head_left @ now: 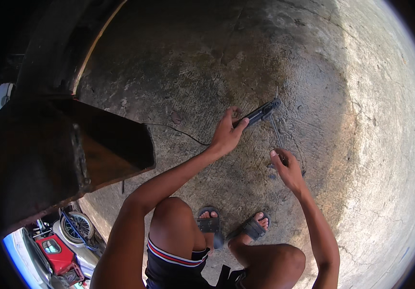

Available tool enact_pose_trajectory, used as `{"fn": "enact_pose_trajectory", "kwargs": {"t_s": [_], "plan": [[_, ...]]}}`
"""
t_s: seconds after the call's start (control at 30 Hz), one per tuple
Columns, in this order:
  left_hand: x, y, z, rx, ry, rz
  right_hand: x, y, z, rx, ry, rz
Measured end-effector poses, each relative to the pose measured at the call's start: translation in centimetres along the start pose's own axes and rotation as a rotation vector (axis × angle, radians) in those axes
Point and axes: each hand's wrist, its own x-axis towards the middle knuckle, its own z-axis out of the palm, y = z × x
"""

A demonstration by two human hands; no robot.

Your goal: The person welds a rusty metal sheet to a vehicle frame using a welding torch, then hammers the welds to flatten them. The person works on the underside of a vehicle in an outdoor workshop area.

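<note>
My left hand (227, 133) is wrapped round a long black tool (260, 113) with a rounded head at its far end. The tool slants up and to the right over the concrete floor. My right hand (288, 169), lower and to the right, pinches the near end of a thin grey rod (276, 131). The rod reaches up to the tool's head; whether it is fixed there or only touches it, I cannot tell. A short thin tip stands out above the head. Small dark pieces show beside my right fingers, too unclear to name.
Rough, damp-stained concrete floor (333, 144) spreads all round. At left rises a large dark rusty metal structure (116, 144) with an angular edge. A thin black cable (183, 132) runs from near it toward my left wrist. Lower left are a wheel (77, 226) and a red vehicle (58, 255).
</note>
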Motion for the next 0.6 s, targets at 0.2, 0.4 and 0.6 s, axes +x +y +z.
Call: {"fn": "enact_pose_trajectory", "kwargs": {"t_s": [0.2, 0.4, 0.6], "plan": [[2.2, 5.9, -8.3, -0.238, 0.232, 0.199, 8.3, -11.3, 1.8, 0.143, -0.180, -0.189], [-1.1, 7.7, -11.4, -0.024, 0.284, 0.296, 6.8, -20.8, 5.5, 0.445, -0.297, -0.269], [-4.0, 7.4, -11.4, 0.123, 0.345, 0.602, 4.9, -23.8, 7.0, 0.729, 0.151, -0.200]]}}
